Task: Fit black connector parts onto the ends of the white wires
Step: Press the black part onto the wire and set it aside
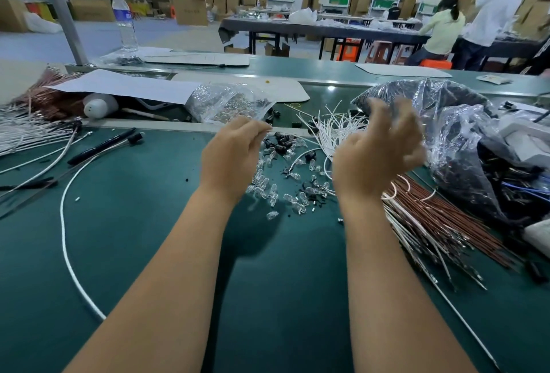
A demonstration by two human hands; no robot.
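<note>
Green bench (148, 238); both hands apparently empty, blurred.

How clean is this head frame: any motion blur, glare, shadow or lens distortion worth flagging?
Head view: right hand has motion-smeared fingers; left hand is sharper. Glare glints on the plastic bag. The forearms cast a soft shadow on the green mat. Wide-angle bending shows toward the edges.

Right hand (376, 161): fingers (398, 122) motion-blurred, can't tell if they hold anything. Left hand (229, 155): fingertips face away, grip unclear. White wires (336, 128) partly hidden behind the right hand. Black connector parts (279, 140) beside the left hand too small to resolve. Plastic bag (464, 140) right of the right hand cut by frame edge, contents murky.
</note>
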